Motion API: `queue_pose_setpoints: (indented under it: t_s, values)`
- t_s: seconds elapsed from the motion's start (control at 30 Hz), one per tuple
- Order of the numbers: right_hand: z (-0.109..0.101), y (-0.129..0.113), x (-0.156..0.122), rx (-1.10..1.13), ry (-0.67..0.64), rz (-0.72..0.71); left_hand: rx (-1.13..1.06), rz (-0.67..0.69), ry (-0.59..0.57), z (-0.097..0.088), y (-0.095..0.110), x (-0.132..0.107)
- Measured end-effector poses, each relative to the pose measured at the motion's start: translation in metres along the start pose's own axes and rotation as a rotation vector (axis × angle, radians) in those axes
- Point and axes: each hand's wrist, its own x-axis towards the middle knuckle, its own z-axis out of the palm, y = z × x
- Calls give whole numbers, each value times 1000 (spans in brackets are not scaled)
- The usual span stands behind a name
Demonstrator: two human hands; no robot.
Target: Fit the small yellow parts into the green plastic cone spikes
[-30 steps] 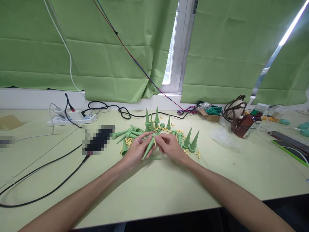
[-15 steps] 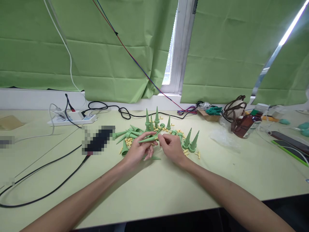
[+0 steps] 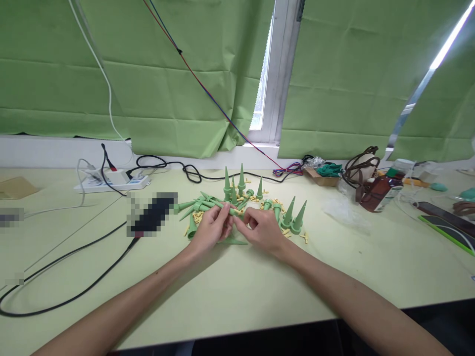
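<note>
My left hand (image 3: 211,228) and my right hand (image 3: 262,228) meet over the pale green table (image 3: 241,287), both pinched on one green plastic cone spike (image 3: 225,206). The spike lies nearly level between them, its tip pointing left and away. Around the hands is a heap of green cone spikes (image 3: 202,203), some lying flat, and several standing upright (image 3: 293,216). Small yellow plastic connectors (image 3: 198,216) are scattered among them. Another spike lies flat under my hands (image 3: 233,242).
A white power strip (image 3: 111,181) and black cables (image 3: 74,277) cover the left side. A brown bottle (image 3: 380,192), a bag with straps (image 3: 359,168), clear plastic wrap (image 3: 343,210) and a tablet (image 3: 449,225) sit right. Another person's hand (image 3: 463,207) shows at the far right edge.
The spike has swung from pointing down towards me to lying nearly level with its tip left and away. My hands have closed in together. Another person's hand appeared at far right.
</note>
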Motion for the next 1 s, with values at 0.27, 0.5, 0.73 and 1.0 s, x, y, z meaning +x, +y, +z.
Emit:
queue_pose_setpoints:
  t_s: [0.27,0.5,0.73,1.0]
  values:
    - [-3,2,-2,-115,-124,-181,224,91,-71,-7,-1,0]
    - [-2,-2,-6,-130,-252,-206,302,84,-104,-5,-4,0]
    - [-3,-7,-6,-48,-317,-162,320,77,-116,-4,-1,-2]
    - [-3,-7,-6,-14,-316,-160,337,96,-109,-4,0,-3]
